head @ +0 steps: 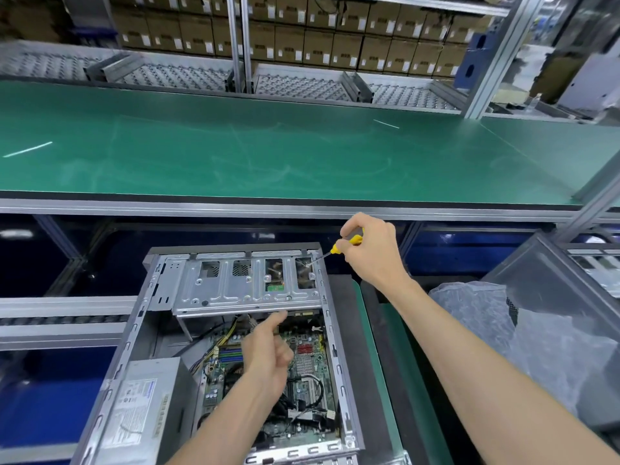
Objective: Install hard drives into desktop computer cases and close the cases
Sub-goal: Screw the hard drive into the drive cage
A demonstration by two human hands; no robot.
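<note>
Nearest the camera, an open case lies on its side with the board and power supply exposed. Above the board hovers the left hand, loosely curled and holding nothing, its thumb reaching up toward the lower edge of the drive cage.

Just beyond, the cage spans the far end of the case. Through its right-hand cut-outs something shows that looks like a mounted drive, though glare and blur leave me unsure. The right hand is clenched round a yellow-handled screwdriver, whose shaft slants down and left so the tip meets the top right corner of the cage, near the case wall.

The risk from here lies in that slant. Judged from the angle, the tip could skip off the screw head and chew it, or slide into the cut-out and scratch what sits beneath. A loosened screw could drop through onto the board, where it would be hard to find. The left hand does not brace the cage, so pressure might flex it.

To the right lies a plastic bag beside a grey panel. Farther off stretch the green tabletop, then roller racks, then stacked cartons.
</note>
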